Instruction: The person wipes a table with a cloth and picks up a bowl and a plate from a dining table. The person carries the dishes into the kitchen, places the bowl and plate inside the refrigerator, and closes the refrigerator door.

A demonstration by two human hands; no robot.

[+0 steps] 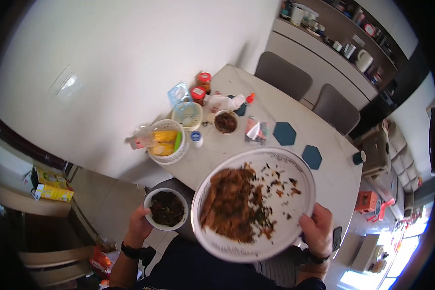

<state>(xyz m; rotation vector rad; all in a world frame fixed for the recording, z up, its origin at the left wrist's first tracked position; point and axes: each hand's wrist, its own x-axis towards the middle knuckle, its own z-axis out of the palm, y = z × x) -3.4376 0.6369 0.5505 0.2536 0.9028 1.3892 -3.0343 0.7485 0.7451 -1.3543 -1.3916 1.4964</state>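
Note:
My right hand (318, 229) grips the right rim of a large white plate (295, 212), thumb on top. Brown cooked food (232, 205) covers the plate's left half, and dark scraps are scattered over the right. Lower left, my left hand (139, 224) holds a small white bowl (184, 223) by its side; dark leafy food (166, 209) fills it. Both are held up in front of my body, close together, with the bowl left of the plate. The fingers under each dish are hidden.
On the marble-look table (217, 150) stand a bowl of dark food (225, 122), red-lidded jars (198, 94), a white basket with corn (166, 140), a plastic container (187, 115) and blue hexagonal mats (284, 134). Grey chairs (285, 75) line the far side.

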